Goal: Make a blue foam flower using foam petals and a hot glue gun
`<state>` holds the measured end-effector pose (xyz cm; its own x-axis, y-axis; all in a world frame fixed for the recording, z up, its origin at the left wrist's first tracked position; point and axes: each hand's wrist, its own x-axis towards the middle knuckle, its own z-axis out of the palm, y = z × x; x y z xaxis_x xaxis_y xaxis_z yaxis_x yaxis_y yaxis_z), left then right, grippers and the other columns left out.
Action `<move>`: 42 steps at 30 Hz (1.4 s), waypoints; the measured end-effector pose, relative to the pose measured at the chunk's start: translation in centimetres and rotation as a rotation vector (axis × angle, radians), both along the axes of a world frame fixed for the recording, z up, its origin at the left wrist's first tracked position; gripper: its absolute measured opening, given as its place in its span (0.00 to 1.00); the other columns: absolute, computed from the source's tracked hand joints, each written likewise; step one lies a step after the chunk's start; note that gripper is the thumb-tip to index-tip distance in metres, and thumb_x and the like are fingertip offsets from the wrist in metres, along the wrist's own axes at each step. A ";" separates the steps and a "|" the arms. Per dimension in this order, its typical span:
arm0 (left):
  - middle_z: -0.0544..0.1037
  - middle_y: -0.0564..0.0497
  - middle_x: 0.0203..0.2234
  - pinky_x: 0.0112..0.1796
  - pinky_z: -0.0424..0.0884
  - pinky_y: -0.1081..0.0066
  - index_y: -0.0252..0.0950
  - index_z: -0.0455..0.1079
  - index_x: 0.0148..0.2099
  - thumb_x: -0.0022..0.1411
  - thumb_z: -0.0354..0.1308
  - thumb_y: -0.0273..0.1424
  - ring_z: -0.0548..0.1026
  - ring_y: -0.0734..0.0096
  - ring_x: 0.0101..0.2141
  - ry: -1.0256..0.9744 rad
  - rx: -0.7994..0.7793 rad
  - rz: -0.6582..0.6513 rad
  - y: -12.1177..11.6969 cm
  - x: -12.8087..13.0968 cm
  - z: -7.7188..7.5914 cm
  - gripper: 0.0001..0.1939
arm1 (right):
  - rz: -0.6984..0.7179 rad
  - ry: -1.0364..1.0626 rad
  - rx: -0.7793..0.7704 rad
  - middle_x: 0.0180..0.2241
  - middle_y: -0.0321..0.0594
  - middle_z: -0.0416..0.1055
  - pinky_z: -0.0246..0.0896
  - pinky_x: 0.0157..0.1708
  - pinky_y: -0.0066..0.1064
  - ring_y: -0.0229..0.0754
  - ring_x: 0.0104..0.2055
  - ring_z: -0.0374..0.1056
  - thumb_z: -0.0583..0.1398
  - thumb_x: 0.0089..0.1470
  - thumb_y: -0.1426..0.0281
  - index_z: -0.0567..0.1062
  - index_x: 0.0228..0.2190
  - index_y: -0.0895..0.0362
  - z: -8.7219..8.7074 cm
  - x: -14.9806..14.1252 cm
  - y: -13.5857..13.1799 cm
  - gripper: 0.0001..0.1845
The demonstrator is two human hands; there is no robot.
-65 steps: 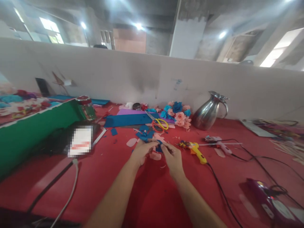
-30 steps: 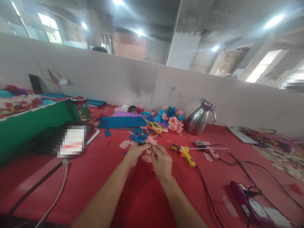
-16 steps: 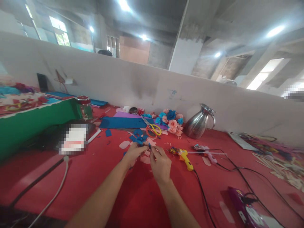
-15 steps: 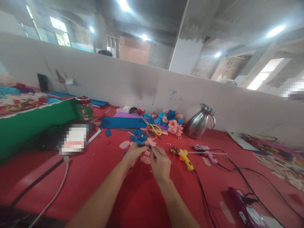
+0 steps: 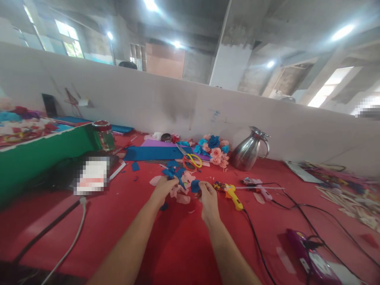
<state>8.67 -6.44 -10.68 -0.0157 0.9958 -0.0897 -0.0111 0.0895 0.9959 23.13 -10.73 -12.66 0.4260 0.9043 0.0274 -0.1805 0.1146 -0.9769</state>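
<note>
My right hand [image 5: 209,200] pinches a small blue crepe-paper petal [image 5: 195,186] between thumb and fingers, held up over the table. A short distance to its left, my left hand [image 5: 164,189] is closed, its thumb and fingertips pressed against a blue paper piece [image 5: 181,179]. More blue paper petals [image 5: 171,168] show just beyond the left hand; which of them lie on the table I cannot tell. Pale pink paper petals [image 5: 183,198] lie loose between and below the hands. Behind them rest scissors [image 5: 194,160] with yellow and red handles.
A yellow glue gun [image 5: 235,199] and a pink glue gun [image 5: 263,192] lie right, their cords trailing past a purple power strip [image 5: 311,257]. Behind are paper flowers [image 5: 216,152], a steel jug [image 5: 247,152] and blue paper sheets [image 5: 151,153]. Left stand a jar [image 5: 104,136] and green box [image 5: 59,148].
My hands, close together before, have moved apart, the right one going rightward. A blue petal now shows spread in its fingers. The view has shifted slightly.
</note>
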 end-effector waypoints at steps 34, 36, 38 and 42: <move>0.75 0.53 0.17 0.26 0.68 0.72 0.33 0.69 0.21 0.39 0.65 0.24 0.72 0.72 0.21 0.267 -0.128 -0.335 -1.6 4.4 -2.0 0.07 | 0.089 -0.388 -0.382 0.28 0.37 0.73 0.55 0.20 0.23 0.35 0.25 0.68 0.62 0.41 0.73 0.69 0.28 0.56 2.3 13.6 -3.3 0.08; 0.75 0.53 0.19 0.27 0.69 0.73 0.34 0.67 0.21 0.39 0.65 0.22 0.73 0.72 0.23 0.281 -0.131 -0.318 -1.5 4.5 -2.2 0.08 | 0.149 -0.065 -0.215 0.35 0.39 0.75 0.57 0.20 0.22 0.35 0.28 0.69 0.66 0.40 0.69 0.70 0.33 0.54 2.8 13.6 -4.6 0.15; 0.75 0.52 0.20 0.27 0.69 0.73 0.34 0.65 0.21 0.38 0.65 0.21 0.73 0.71 0.24 0.282 -0.136 -0.320 -1.5 4.5 -2.3 0.10 | 0.191 0.195 -0.137 0.37 0.41 0.76 0.57 0.18 0.21 0.35 0.27 0.68 0.68 0.40 0.64 0.70 0.34 0.53 3.0 13.7 -5.3 0.17; 0.75 0.52 0.22 0.26 0.68 0.74 0.35 0.63 0.21 0.39 0.66 0.21 0.73 0.72 0.25 0.275 -0.147 -0.318 -1.4 4.6 -2.3 0.13 | 0.222 0.231 -0.139 0.35 0.40 0.77 0.52 0.16 0.21 0.31 0.22 0.64 0.68 0.42 0.62 0.69 0.29 0.55 2.8 13.5 -5.8 0.16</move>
<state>13.26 -7.87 -12.99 0.2461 0.9320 -0.2662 0.3036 0.1867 0.9343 36.65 -16.58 -9.82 0.1989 0.9639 -0.1768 -0.4042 -0.0837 -0.9108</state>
